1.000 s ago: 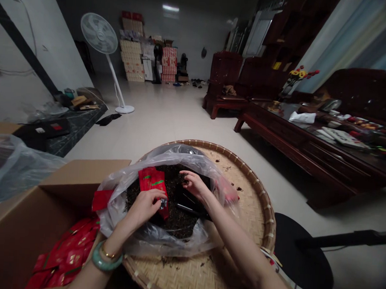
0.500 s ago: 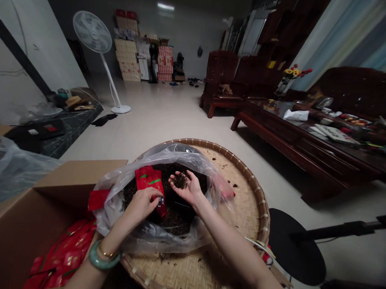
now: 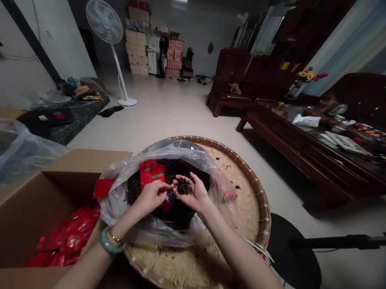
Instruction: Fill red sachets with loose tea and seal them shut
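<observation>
My right hand (image 3: 194,193) is turned palm up and cupped, holding a small heap of dark dried tea leaves (image 3: 184,186). Close beside its fingertips is my left hand (image 3: 152,197), thumb and fingers pinched together; whatever they hold is too small to make out. Both hands are over an open clear plastic bag (image 3: 115,172) filled with more dark loose leaves (image 3: 134,189). Red packets with green marks (image 3: 151,171) lie on the leaves inside the bag, partly covered by my left hand. The bag rests on a round woven bamboo tray (image 3: 248,198).
An open cardboard box (image 3: 13,222) with several red packets (image 3: 68,237) stands at left. To the right are a black round stand base (image 3: 293,251) and a dark wooden table (image 3: 276,139). A white fan (image 3: 119,73) stands farther back.
My left hand has moved right and up, from over the red packets to my right hand's fingertips. My right palm remains cupped around the leaves. The view has shifted slightly.
</observation>
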Available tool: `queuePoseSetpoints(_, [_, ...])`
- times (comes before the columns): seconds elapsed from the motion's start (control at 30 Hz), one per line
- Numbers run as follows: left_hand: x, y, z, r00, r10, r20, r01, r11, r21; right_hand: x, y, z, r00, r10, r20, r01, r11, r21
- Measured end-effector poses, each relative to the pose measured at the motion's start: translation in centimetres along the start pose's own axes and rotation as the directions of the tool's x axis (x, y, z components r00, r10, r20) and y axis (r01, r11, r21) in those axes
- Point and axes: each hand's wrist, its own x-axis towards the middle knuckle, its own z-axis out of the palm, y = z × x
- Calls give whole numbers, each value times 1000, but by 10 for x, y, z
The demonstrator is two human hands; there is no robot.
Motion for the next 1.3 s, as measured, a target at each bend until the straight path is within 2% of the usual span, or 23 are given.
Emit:
queuePoseSetpoints(0.1, [1, 1, 12, 995, -98, -17, 95, 988, -123, -3, 6, 5, 999, -37, -23, 37, 999, 13])
queuePoseSetpoints(0.23, [2, -6, 24, 984, -179, -24, 161, 929, -334, -6, 15, 10, 999, -34, 11, 34, 998, -44])
queuePoseSetpoints(0.4, [3, -18, 27, 968, -251, 3, 219, 841, -495, -10, 13, 11, 997, 72, 31, -66, 984, -166])
queuePoseSetpoints(0.5, [4, -21, 28, 968, -251, 10, 217, 815, -537, -11, 7, 11, 991, 130, -14, -129, 954, -271])
queuePoseSetpoints(0.77, [6, -23, 31, 979, -201, 35, 185, 803, -567, -2, -16, 19, 975, 124, -184, -208, 800, -563])
queuePoseSetpoints(0.9, [10, -21, 31, 972, -233, 9, 199, 806, -557, 2, -23, 25, 981, 121, -151, -193, 669, -718])
queuePoseSetpoints(1.0, [14, -21, 31, 963, -271, 0, 222, 789, -573, 2, -28, 27, 991, 99, -88, -131, 616, -777])
queuePoseSetpoints(1.03, [16, -22, 31, 960, -279, 7, 230, 777, -586, 2, -29, 26, 993, 104, -61, -111, 584, -804])
queuePoseSetpoints(1.1, [19, -23, 31, 957, -289, 24, 243, 755, -610, 3, -33, 25, 992, 125, -4, -60, 440, -896])
queuePoseSetpoints(1.2, [22, -24, 33, 955, -294, 38, 252, 739, -625, 6, -39, 22, 990, 123, 68, 55, 107, -993])
queuePoseSetpoints(1.3, [23, -25, 36, 955, -291, 51, 255, 726, -639, 10, -43, 20, 986, 127, 112, 135, -183, -974])
